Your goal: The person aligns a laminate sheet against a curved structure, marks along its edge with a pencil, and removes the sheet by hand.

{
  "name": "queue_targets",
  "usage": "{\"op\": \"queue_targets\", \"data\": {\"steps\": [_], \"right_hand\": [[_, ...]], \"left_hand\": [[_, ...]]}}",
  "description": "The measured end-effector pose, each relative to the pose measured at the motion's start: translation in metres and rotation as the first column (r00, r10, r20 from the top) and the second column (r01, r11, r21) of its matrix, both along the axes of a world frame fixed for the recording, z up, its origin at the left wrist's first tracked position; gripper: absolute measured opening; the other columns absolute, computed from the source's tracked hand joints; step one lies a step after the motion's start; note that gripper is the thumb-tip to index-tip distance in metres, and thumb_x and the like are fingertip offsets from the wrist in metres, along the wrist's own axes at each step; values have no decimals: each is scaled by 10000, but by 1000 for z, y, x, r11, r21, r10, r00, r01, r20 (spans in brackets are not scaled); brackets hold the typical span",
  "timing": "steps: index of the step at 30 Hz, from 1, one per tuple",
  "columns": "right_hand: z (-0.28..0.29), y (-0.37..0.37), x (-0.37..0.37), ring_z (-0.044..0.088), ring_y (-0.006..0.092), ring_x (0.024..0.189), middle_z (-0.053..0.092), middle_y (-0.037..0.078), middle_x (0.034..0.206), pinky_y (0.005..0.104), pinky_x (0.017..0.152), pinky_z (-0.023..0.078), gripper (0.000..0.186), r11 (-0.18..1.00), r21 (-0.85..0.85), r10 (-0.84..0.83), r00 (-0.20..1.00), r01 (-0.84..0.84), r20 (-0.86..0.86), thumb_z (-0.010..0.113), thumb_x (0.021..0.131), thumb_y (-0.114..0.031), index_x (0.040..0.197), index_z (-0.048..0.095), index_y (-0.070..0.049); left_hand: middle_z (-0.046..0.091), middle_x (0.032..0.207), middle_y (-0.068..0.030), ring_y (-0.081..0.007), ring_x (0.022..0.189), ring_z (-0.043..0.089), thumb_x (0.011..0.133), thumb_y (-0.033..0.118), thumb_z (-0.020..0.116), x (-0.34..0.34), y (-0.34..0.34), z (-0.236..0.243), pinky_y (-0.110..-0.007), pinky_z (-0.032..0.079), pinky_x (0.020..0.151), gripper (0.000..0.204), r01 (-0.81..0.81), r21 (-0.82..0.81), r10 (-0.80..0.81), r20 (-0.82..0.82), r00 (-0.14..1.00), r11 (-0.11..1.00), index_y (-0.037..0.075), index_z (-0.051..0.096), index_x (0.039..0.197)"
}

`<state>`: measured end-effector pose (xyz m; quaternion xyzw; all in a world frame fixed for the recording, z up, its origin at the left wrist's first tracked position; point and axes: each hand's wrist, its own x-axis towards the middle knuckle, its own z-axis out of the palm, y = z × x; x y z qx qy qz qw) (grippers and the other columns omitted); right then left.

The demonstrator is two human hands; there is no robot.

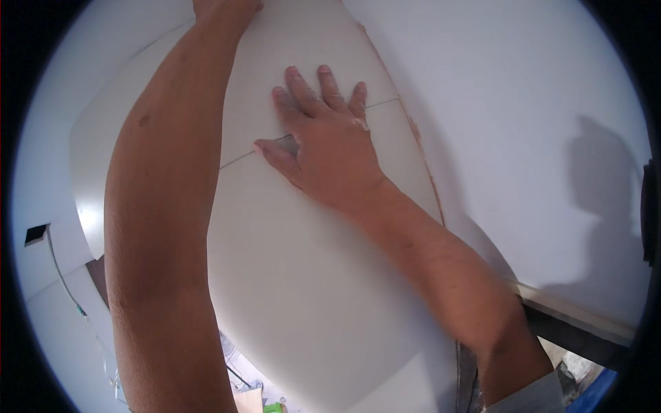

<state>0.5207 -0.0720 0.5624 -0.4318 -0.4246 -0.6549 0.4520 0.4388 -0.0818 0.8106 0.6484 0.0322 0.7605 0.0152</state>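
2 pale boards (296, 275) already meet beside the wall (523, 138), but their rough brown edge (415, 131) looks unfinished; the right hand (330, 151) lies flat across the seam (382, 104), fingers spread; I cannot tell if the left hand (227, 5) grips

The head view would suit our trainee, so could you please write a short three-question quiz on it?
1. Short answer: Which hand lies on the pale panel with its fingers spread?
2. True or false: The picture's top edge cuts off most of the left hand.
3. Fill in: At the picture's left, a thin ____ hangs from the dark opening.

Key:
1. The right hand.
2. True.
3. Cable.
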Motion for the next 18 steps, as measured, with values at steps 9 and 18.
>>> {"op": "queue_targets", "data": {"steps": [9,18], "right_hand": [[-4,-4,0,354,495,1480,456,175,1585,772,1144,222,664,998,-30,-56,998,56,-22,659,944,-509,1415,598,-44],[-1,-9,-5,346,492,1486,449,165,1599,743,1162,226,674,990,-61,-129,991,126,-42,640,965,-524,1437,582,-46]], "left_hand": [[721,812,-257,-311,659,722,943,90,637,-44,21,0,-443,566,655,247,13,-23,-12,66,998,1000,-125,689,832],[727,852,-227,-279,671,731,949,101,687,-103,47,6,-377,588,655,248,-924,361,986,55,159,129,-120,687,836]]}}
